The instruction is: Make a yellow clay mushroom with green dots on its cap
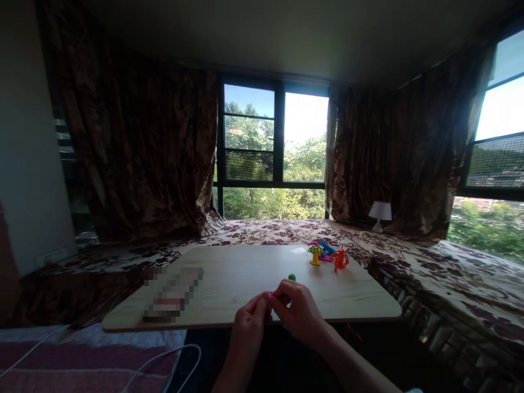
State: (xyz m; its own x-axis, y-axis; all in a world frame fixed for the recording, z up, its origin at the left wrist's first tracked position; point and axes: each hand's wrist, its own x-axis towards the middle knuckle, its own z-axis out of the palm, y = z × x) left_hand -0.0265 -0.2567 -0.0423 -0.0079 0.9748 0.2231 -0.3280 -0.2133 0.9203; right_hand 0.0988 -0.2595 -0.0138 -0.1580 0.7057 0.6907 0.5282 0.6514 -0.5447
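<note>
Over the front edge of the wooden table (229, 267), my left hand (250, 319) and my right hand (301, 311) meet, both with fingers pinched. Between their fingertips is a small pink piece (269, 295), perhaps clay, mostly hidden by the fingers. A small green lump (292, 277) lies on the table just beyond my right hand. Farther back to the right stands a yellow figure with a green-dotted top (315, 255). Beside it are an orange figure with thin limbs (341, 258) and a blue piece (326, 247) among pink ones.
A blurred-out box-like object (174, 295) lies at the table's left. A pale slip (298, 250) is near the back edge. White cable (196, 349) loops over the bedding at front left. A small lamp (380, 214) stands by the curtains on the patterned cloth (413, 256).
</note>
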